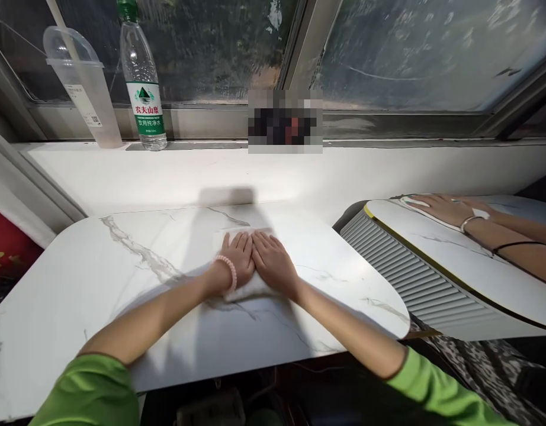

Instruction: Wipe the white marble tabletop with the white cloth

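My left hand (238, 258), with a pink bead bracelet at its wrist, lies flat with its fingers stretched forward. Right beside it, touching it along the inner edge, my right hand (275, 260) rests palm down, fingers also straight. Both press on a white cloth (245, 292), mostly hidden beneath them. The cloth is spread on a white marble-patterned tabletop (166, 319) near its middle. Neither hand's fingers are wrapped round anything.
A water bottle (142, 89) and a clear plastic cup (89, 100) with a straw stand on the window sill. To the right, another person's hands (446, 207) lie on a second marble-patterned table (459, 260). A pixelated patch covers part of the sill.
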Tool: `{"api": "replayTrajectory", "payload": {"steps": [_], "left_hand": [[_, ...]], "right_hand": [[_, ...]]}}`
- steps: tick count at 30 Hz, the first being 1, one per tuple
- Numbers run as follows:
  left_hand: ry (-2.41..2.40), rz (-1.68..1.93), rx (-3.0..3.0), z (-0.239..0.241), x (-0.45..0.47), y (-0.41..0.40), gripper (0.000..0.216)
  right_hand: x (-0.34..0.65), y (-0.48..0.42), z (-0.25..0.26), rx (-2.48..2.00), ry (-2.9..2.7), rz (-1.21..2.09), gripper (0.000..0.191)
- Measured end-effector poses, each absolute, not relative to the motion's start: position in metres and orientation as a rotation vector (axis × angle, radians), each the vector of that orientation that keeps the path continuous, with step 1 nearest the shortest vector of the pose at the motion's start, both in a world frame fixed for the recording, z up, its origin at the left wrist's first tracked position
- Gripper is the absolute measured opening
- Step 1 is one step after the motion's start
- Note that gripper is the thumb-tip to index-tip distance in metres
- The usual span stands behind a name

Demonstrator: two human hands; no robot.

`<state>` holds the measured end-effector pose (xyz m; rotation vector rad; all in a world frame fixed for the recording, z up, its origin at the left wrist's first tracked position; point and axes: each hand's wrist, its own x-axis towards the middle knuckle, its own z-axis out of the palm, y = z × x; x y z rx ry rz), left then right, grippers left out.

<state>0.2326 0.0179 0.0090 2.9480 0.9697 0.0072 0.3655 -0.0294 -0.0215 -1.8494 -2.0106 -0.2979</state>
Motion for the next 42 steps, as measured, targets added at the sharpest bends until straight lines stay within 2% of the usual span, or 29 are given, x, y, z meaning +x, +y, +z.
{"api": "replayTrajectory", "payload": {"steps": [5, 9, 20, 26, 30, 34, 42], "left_hand": [[0.960, 0.009, 2.997, 0.006, 0.181, -0.048, 0.064], [1.025, 0.055, 3.013, 0.004, 0.167, -0.055, 0.063], [1.231, 0.067, 2.917, 0.011, 0.185, 0.117, 0.054], [1.270, 0.096, 2.892, 0.017, 0.188, 0.148, 0.050], [1.291, 0.164, 2.885, 0.015, 0.184, 0.134, 0.049], [1.282, 0.068, 2.907, 0.012, 0.168, 0.102, 0.053], [1.178, 0.118, 3.062, 0.004, 0.097, -0.020, 0.057]], "right_hand": [[0.317, -0.096, -0.017, -1.744, -2.072, -0.210, 0.052], [0.305, -0.095, -0.011, -1.679, -2.081, -0.110, 0.055], [0.311, 0.088, -0.007, -1.816, -2.027, -0.066, 0.045], [0.313, 0.127, -0.008, -1.830, -1.967, -0.078, 0.043], [0.310, 0.111, -0.009, -1.811, -1.949, -0.094, 0.044], [0.295, 0.071, -0.009, -1.783, -1.960, -0.089, 0.046], [0.239, -0.057, -0.006, -1.662, -2.122, 0.083, 0.054]]}}
